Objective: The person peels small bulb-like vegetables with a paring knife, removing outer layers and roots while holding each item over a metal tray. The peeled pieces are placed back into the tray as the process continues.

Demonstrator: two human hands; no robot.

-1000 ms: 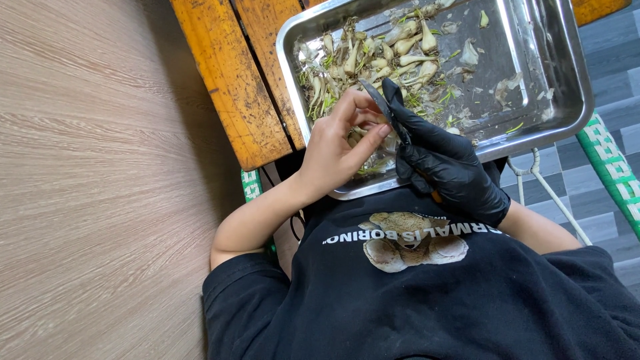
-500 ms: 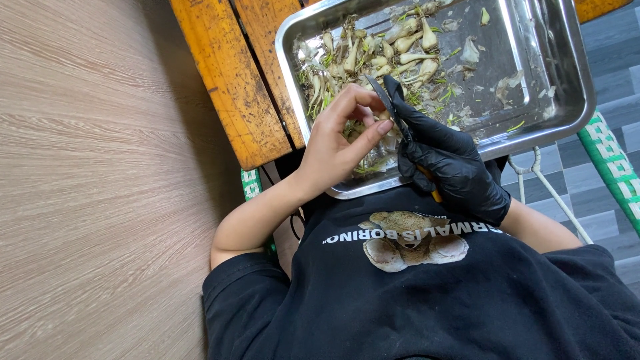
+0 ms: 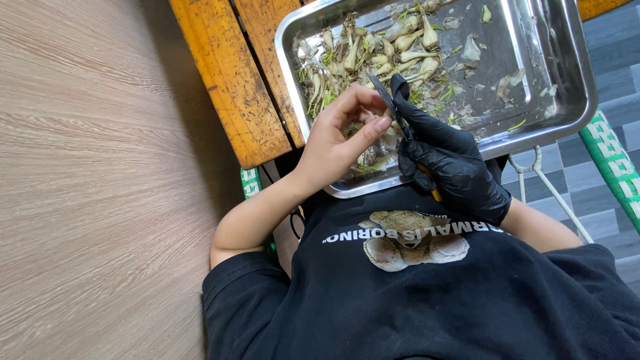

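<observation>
- Over the near edge of the metal tray, both hands meet just above its rim, close to the person's chest.
- Bare, the left hand curls its fingers, thumb and forefinger pinched toward a small pale piece that I cannot make out clearly.
- Gloved in black, the right hand is closed around a small knife, an orange bit of handle showing below the fist.
- Its dark blade runs slantwise, tip pointing up and away toward the tray's far left corner, long axis from the glove toward the pile.
- Blade and left fingertips sit just beside each other, nearly touching.
- Pale bulbs with green scraps lie heaped in the tray's left half, just beyond the hands; loose skins scatter over the right half.
- Beneath the tray is a worn orange wooden counter, the tray overhanging its near edge.
- Below the hands shows a black shirt with a printed bear.
</observation>
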